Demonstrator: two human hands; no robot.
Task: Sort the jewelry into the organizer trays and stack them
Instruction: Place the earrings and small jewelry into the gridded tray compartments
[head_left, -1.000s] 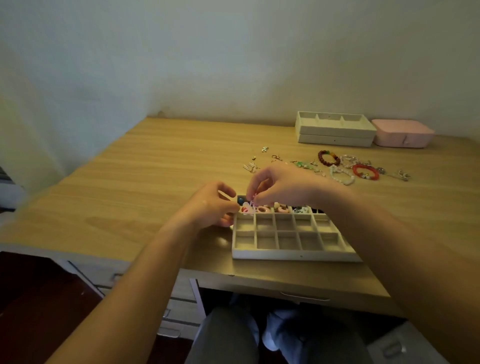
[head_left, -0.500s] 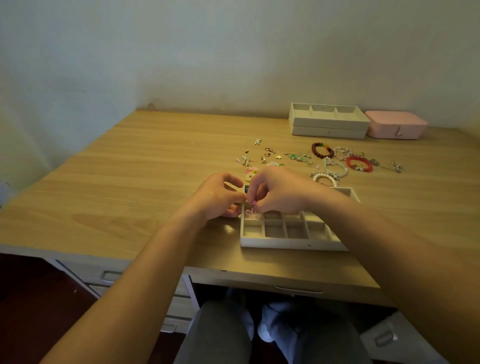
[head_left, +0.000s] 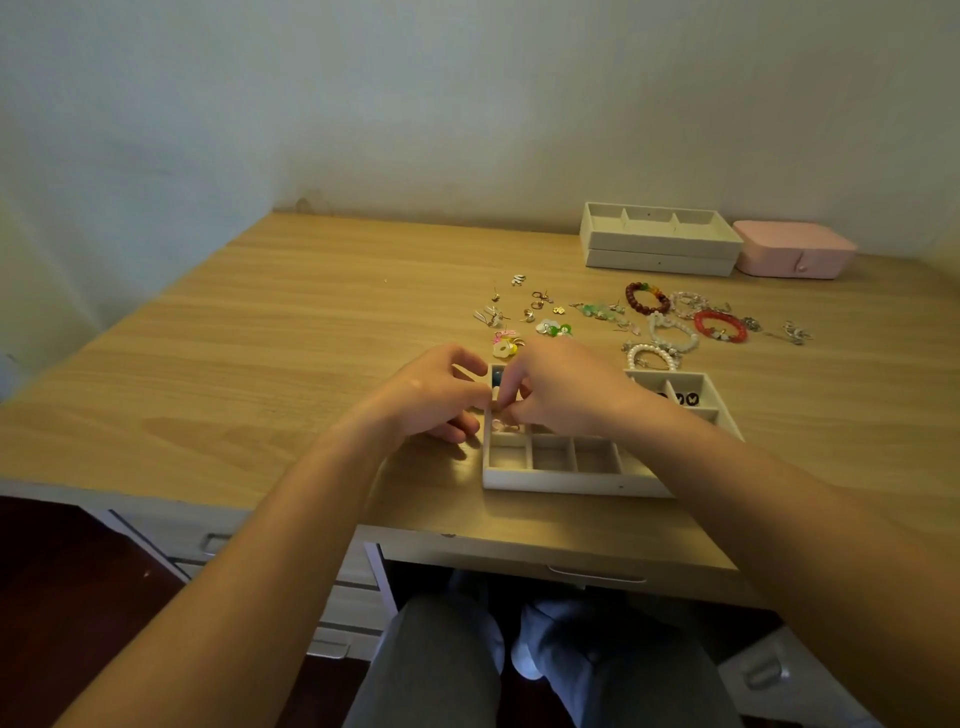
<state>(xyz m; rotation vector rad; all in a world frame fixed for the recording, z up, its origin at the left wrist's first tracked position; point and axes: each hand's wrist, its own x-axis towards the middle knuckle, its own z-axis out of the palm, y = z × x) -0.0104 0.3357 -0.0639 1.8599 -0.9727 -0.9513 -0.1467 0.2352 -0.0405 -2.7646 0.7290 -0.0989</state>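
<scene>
A cream organizer tray (head_left: 566, 478) with many small compartments lies near the desk's front edge. My left hand (head_left: 434, 397) and my right hand (head_left: 563, 389) meet over its far left corner, fingertips pinched together on a small pink piece of jewelry too tiny to make out. A pink piece (head_left: 504, 427) lies in the compartment just under them. Black butterfly pieces (head_left: 685, 399) sit in a right-hand compartment. Loose jewelry lies behind the tray: small earrings (head_left: 524, 312), a brown bead bracelet (head_left: 647, 297), a red bracelet (head_left: 719, 326), pearl bracelets (head_left: 660, 345).
Two stacked cream trays (head_left: 660, 244) stand at the back of the desk (head_left: 260, 364), with a pink jewelry box (head_left: 795, 254) to their right. The wall runs behind and to the left. Desk drawers and my knees show below the front edge.
The view has tilted up, so the tray and hands sit lower in the picture. Both hands stay pinched together over the tray's far left corner.
</scene>
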